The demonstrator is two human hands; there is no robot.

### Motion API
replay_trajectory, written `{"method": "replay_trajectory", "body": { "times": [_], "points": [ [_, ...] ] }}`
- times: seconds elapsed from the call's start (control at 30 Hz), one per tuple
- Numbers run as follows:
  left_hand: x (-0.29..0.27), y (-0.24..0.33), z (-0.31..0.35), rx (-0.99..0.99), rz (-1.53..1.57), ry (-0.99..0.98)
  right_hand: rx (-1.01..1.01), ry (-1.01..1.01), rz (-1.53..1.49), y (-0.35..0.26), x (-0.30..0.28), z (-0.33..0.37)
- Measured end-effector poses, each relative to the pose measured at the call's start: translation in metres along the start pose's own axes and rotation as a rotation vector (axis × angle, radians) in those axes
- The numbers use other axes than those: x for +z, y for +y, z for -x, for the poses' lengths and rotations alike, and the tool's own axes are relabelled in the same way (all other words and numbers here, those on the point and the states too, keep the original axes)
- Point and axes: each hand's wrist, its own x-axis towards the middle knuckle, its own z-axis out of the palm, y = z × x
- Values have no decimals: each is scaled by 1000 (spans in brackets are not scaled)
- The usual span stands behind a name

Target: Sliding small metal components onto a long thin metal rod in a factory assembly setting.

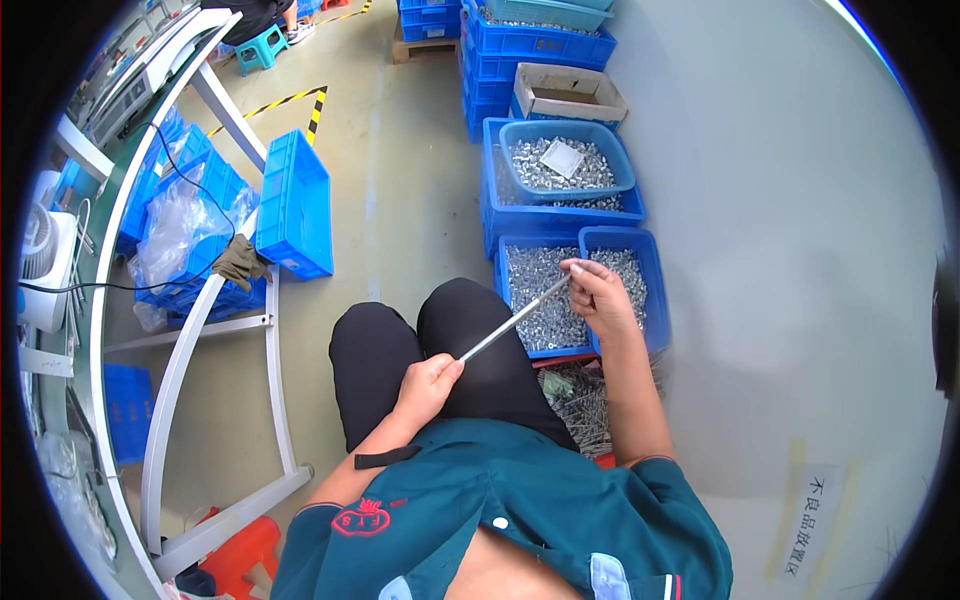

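A thin grey metal rod (515, 318) stretches at a slant above my lap, between both hands. Its lower left end sits in the closed fingers of my left hand (428, 386), over my thighs. At the upper right end, my right hand (598, 296) pinches the rod between thumb and fingers. Beneath and beside that hand are two blue bins, a larger one (500, 300) and a smaller one (655, 300), full of small silvery metal parts. Below them lies a heap of thin metal rods (585, 410), partly hidden by my right forearm.
Farther along the wall, a blue tub (625, 180) of metal parts rests on a blue crate (495, 215); behind are a cardboard box (580, 105) and stacked crates (490, 65). On the left stand a white-legged workbench (165, 450) and a tipped blue crate (293, 205). A person sits on a teal stool (262, 50).
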Motion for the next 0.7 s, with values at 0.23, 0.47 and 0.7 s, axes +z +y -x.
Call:
{"method": "replay_trajectory", "body": {
  "times": [0.23, 0.47, 0.7],
  "points": [
    [4, 0, -13, 2, 123, 12, 224, -158, -112, 29, 29, 15],
    [1, -7, -11, -13, 142, -7, 243, 52, -372, 44, -30, 4],
    [-2, 0, -4, -49, 84, -49, 142, -25, -753, 34, -45, -6]
  ]
}}
